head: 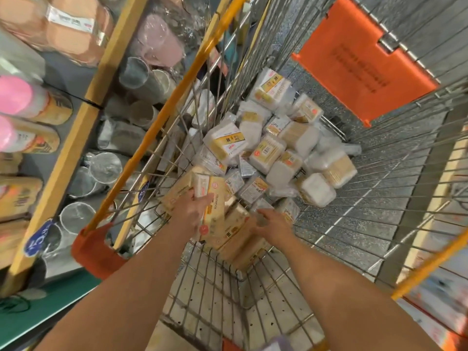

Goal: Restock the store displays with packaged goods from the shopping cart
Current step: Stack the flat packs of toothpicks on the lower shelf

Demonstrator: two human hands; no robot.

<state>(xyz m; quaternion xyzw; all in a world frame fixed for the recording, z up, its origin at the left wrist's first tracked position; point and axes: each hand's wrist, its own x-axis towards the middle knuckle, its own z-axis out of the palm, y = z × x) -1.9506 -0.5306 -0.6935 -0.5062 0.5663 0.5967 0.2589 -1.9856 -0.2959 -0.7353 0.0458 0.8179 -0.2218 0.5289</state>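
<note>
Both my arms reach down into a wire shopping cart (395, 198). My left hand (191, 211) is closed around a stack of tan toothpick packs (202, 191), held above the cart's near end. My right hand (272, 224) hovers just right of it with fingers spread, over more tan packs (235, 231) lying against the cart's near wall; whether it touches them I cannot tell. Further in, several clear boxes of cotton swabs and toothpicks (278, 148) lie heaped on the cart floor.
The cart has an orange rail (162, 115) and an orange child-seat flap (364, 64). On the left, yellow-edged store shelves (73, 140) hold clear cups (103, 168), pink-lidded tubs (17, 97) and wrapped goods. Another yellow shelf edge runs at the right.
</note>
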